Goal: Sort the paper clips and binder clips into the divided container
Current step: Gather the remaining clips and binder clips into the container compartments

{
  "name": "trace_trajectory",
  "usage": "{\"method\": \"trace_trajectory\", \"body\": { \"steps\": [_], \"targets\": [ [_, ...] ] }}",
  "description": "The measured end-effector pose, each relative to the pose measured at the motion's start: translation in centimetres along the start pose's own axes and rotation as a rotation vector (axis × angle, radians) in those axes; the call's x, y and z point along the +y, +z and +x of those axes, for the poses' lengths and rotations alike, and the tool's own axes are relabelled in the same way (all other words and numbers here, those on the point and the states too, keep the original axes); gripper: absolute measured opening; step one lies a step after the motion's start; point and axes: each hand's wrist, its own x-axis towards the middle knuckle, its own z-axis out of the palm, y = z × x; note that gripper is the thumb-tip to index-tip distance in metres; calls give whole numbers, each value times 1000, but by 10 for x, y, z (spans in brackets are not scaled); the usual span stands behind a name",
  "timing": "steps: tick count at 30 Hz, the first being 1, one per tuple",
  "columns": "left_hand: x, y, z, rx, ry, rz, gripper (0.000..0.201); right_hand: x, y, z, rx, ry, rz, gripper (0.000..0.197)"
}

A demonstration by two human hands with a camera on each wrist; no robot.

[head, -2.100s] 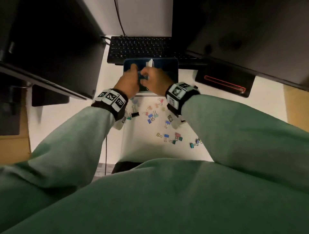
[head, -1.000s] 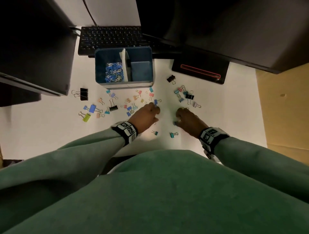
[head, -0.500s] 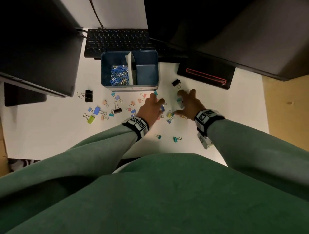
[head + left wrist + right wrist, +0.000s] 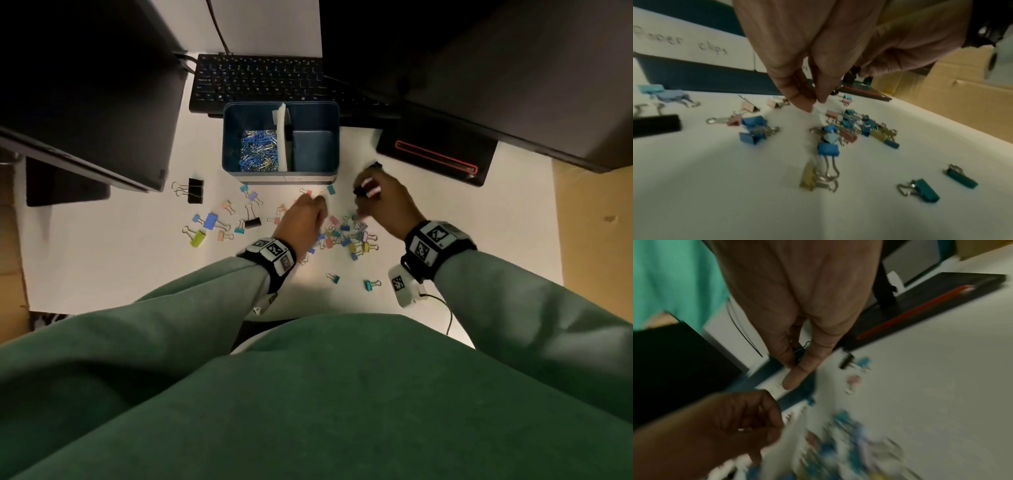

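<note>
Two teal binder clips (image 4: 371,284) sit nearest us on the desk (image 4: 102,260), then the main pile of binder clips (image 4: 346,236) right between our wrists. Our left hand (image 4: 303,219) hovers over the pile with fingers bunched and pointing down; honestly we can't tell if it's pinching anything. Our right hand (image 4: 383,202) is curled round a small black binder clip (image 4: 798,352), wire handles poking out between finger and thumb.

Further back is the divided container (image 4: 260,178): paper clips (image 4: 258,150) fill the left compartment, the right one looks bare. So we'd say we're mid-grab on binder clips, and next up is carrying the black one over that right compartment and dropping it.

Right wrist view is badly smeared, and the second label on the container front is hidden behind our fingers.
</note>
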Motion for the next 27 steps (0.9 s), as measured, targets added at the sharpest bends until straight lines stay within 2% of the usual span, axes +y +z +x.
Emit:
{"method": "trace_trajectory", "body": {
  "steps": [2, 4, 7, 9, 11, 13, 16, 18, 20, 22, 24, 27],
  "targets": [
    [-7, -14, -4, 127, -7, 96, 24, -34, 1, 15, 13, -66, 99, 21],
    [-20, -28, -9, 142, -81, 222, 50, -61, 6, 32, 15, -130, 67, 24],
    [-39, -38, -16, -107, -236, 273, 97, -81, 13, 50, -35, -169, -190, 37],
    [-39, -31, -21, -217, -216, 312, 107, -78, 12, 47, -27, -199, -319, 41],
    [-30, -19, -23, -220, -144, 342, 101, -64, 6, 31, 37, -217, -419, 37],
    [-22, -8, -22, -169, -108, 253, 83, -36, 2, 11, 1, -136, -564, 44],
    [-16, 0, -19, -101, -72, 129, 55, 7, 11, -17, -286, 157, -720, 92],
    [-13, 5, -13, -87, -61, 106, 43, 27, 25, -24, -327, 228, -744, 107],
    [-8, 8, -9, -90, -111, 73, 39, 33, 38, -25, -275, 192, -738, 97],
    [-3, 8, -5, -117, -125, 90, 37, 29, 45, -24, -252, 169, -710, 78],
    [1, 6, -4, -147, -97, 128, 35, 29, 44, -22, -260, 158, -689, 65],
    [-2, 0, -6, -147, -120, 65, 27, 34, 33, -21, -245, 129, -635, 44]
  ]
}}
